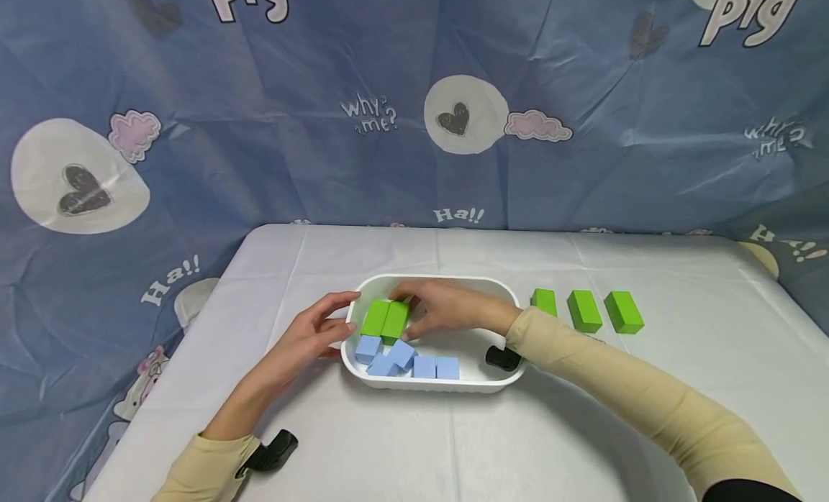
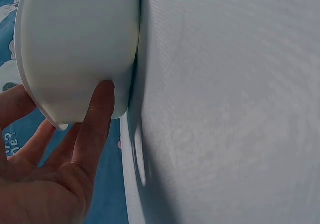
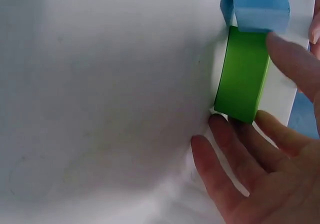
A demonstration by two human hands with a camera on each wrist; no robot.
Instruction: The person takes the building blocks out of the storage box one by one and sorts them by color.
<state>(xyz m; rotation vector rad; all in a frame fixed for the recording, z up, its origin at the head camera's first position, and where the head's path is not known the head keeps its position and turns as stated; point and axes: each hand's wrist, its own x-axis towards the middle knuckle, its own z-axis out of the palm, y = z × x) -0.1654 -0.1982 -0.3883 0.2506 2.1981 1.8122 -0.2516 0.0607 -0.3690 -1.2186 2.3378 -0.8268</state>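
Observation:
A white plastic tray [image 1: 476, 385] with rounded corners stands on the table. Inside, at its left end, two green blocks lie side by side. My right hand [image 1: 447, 306] reaches into the tray and pinches the right-hand green block [image 1: 395, 321] lengthwise, thumb at the near end and fingers at the far end, as the right wrist view also shows. The other green block [image 1: 374, 318] touches its left side. Several light blue blocks [image 1: 424, 367] lie along the tray's near side. My left hand [image 1: 301, 344] rests fairly straight fingers against the tray's left outer wall [image 2: 80, 44] and rim.
Three more green blocks [image 1: 585, 311] stand in a row on the white cloth right of the tray, the nearest one partly behind the right sleeve [image 1: 622, 380]. A patterned blue curtain [image 1: 388, 171] hangs behind the table's far edge.

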